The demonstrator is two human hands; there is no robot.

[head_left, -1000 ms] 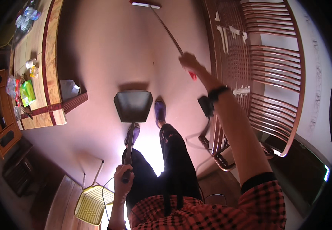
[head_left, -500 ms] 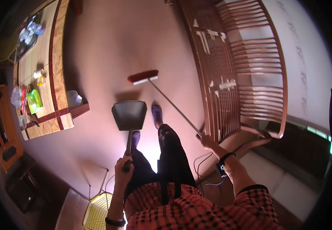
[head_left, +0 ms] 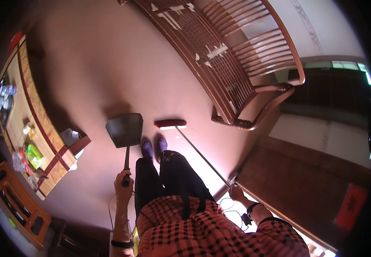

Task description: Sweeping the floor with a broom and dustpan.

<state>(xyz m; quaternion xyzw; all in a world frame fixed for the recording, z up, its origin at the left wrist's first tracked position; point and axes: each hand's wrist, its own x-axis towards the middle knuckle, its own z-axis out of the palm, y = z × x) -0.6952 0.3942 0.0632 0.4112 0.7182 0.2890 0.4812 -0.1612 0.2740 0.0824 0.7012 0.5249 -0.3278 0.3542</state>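
My left hand [head_left: 123, 184] is closed round the handle of a dark dustpan [head_left: 124, 130], whose wide pan hangs out ahead of my feet on the left. In my right hand [head_left: 237, 192] is the end of a long thin broom handle. The broom [head_left: 170, 124] has a red and white head lying on the floor just beyond my purple shoes, to the right of the dustpan. A small pale scrap [head_left: 177, 137] lies on the floor near the broom head.
A slatted wooden bench [head_left: 219, 64] stands at the far right. On the left is a table [head_left: 52, 141] with packets and cups, a bin [head_left: 70, 137] beside it. A wooden chair [head_left: 18, 205] is at lower left, a large brown door panel [head_left: 297, 175] at right, with cables [head_left: 232, 210] near my right arm.
My body has turned to the right, so the bench and table swing round in view. The broom head is now nearer my feet, and my feet stand side by side.
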